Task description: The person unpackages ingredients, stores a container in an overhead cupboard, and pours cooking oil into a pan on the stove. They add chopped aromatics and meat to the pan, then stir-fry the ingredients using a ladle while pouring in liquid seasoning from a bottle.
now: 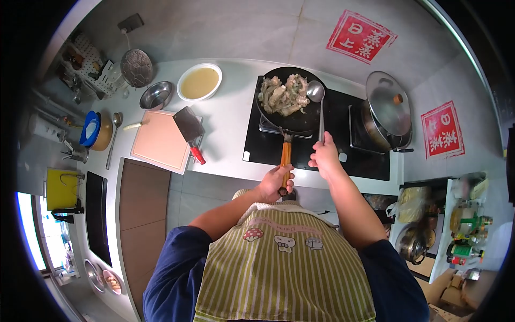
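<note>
My left hand (pixel 276 182) is wrapped around the wooden handle (pixel 286 153) of a black frying pan (pixel 308 124), which sits on the left burner of the black cooktop (pixel 332 151). Pale pieces of meat (pixel 283 96), seemingly raw or lightly cooked, lie in the pan. In my right hand (pixel 325 155) is the handle of a metal ladle (pixel 316 92). Its bowl is over the right side of the pan, beside the meat; whether it touches the pan I cannot tell.
A lidded pot (pixel 386 110) stands on the right burner. Left of the cooktop are a cleaver (pixel 189 127) lying on a pink cutting board (pixel 161 140), a white bowl of yellowish liquid (pixel 200 82) and a metal bowl (pixel 156 96). An open drawer (pixel 437 236) is below right.
</note>
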A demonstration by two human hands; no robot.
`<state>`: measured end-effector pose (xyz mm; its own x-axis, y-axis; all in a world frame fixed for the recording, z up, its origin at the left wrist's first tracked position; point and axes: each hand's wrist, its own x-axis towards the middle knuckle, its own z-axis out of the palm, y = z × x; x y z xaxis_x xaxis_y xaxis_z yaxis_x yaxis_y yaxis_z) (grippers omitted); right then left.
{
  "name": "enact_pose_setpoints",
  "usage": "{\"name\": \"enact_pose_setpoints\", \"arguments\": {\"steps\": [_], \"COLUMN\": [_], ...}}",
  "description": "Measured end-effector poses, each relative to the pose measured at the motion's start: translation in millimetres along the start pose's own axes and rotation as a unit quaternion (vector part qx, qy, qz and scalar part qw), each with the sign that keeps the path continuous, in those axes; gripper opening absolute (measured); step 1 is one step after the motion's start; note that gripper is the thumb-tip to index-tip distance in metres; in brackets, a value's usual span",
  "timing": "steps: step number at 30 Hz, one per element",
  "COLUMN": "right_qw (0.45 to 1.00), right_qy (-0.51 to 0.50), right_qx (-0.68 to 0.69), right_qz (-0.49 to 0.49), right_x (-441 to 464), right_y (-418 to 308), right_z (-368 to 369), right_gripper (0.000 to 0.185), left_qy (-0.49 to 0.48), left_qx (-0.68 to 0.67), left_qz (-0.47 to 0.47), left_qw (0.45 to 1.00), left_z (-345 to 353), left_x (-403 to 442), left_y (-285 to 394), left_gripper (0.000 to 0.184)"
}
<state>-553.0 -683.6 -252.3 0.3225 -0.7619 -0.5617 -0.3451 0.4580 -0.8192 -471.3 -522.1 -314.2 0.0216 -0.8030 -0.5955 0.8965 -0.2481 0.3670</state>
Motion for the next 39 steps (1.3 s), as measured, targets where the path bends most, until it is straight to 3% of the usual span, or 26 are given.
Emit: {"name": "enact_pose_setpoints", "arguments": {"steps": [2,4,8,9,13,14,16,18,20,21,25,26,29,32,33,35,36,39], "right_qw": [0.991,0.974,0.957,0.956,0.985,0.979,0.935,0.853,0.770,0.784,0.749,0.740,0.742,0.752,0.743,0.892,0.926,0.907], "right_qy": [-0.058,-0.133,-0.193,-0.209,-0.168,-0.159,-0.151,-0.122,-0.111,-0.130,-0.117,-0.107,-0.079,-0.082,-0.077,-0.199,-0.252,-0.283], "right_qx": [0.116,0.177,0.212,0.199,-0.035,-0.131,-0.302,-0.452,-0.505,-0.527,-0.589,-0.572,-0.564,-0.558,-0.522,-0.370,-0.279,-0.310], "right_qz": [0.030,0.049,0.047,0.048,0.015,-0.014,-0.105,-0.230,-0.374,-0.302,-0.282,-0.336,-0.355,-0.341,-0.412,-0.168,-0.032,-0.020], "right_x": [3.0,27.1,30.9,33.6,3.1,-1.2,-11.2,-23.0,-38.2,-51.5,-65.8,-52.9,-0.5,68.8,109.4,105.5,96.1,105.0], "right_y": [-5.9,-14.8,-14.5,-9.9,-2.9,1.0,5.0,8.1,8.7,-1.3,-37.3,-41.6,-72.8,-86.7,-73.0,-106.7,-121.2,-138.5], "right_z": [14.8,17.4,-7.0,-18.8,-52.6,-62.0,-78.8,-95.2,-106.7,-112.3,-132.0,-137.3,-119.2,-95.3,-97.1,-81.8,-78.1,-91.7], "right_gripper": [0.035,0.026,0.023,0.037,0.065,0.064,0.063,0.063,0.065,0.067,0.066,0.064,0.060,0.055,0.051,0.050,0.050,0.053], "left_qy": [0.004,0.008,0.003,0.000,0.001,0.000,-0.003,-0.001,-0.002,0.000,0.007,0.010,-0.005,0.011,0.017,0.027,0.032,0.044], "left_qx": [0.005,0.017,0.018,0.014,0.009,0.007,-0.002,0.002,0.000,0.000,-0.011,-0.015,-0.084,-0.061,-0.040,-0.021,-0.013,0.003], "left_qz": [-0.008,-0.016,-0.030,-0.031,-0.027,-0.027,-0.027,-0.025,-0.025,-0.025,-0.016,-0.012,-0.001,0.013,0.011,0.008,0.004,0.013], "left_qw": [1.000,1.000,0.999,0.999,1.000,1.000,1.000,1.000,1.000,1.000,1.000,1.000,0.996,0.998,0.999,0.999,0.999,0.999], "left_z": [0.0,-0.6,-10.8,-14.5,-18.9,-20.1,-20.9,-20.7,-24.2,-24.1,-23.9,-23.9,-27.6,-25.7,-23.5,-19.3,-18.8,-20.9], "left_x": [-2.8,-4.5,-9.3,-10.2,-14.6,-15.3,-16.4,-16.4,-13.9,-14.5,-15.0,-15.4,-18.1,-20.3,-22.2,-26.1,-27.7,-26.8], "left_y": [5.7,10.7,19.0,21.4,27.2,27.2,28.0,28.4,25.5,25.4,25.0,25.1,24.5,24.6,26.7,32.6,33.3,32.3], "left_gripper": [0.026,0.025,0.025,0.025,0.026,0.025,0.025,0.025,0.025,0.025,0.029,0.030,0.036,0.042,0.042,0.042,0.042,0.041]}}
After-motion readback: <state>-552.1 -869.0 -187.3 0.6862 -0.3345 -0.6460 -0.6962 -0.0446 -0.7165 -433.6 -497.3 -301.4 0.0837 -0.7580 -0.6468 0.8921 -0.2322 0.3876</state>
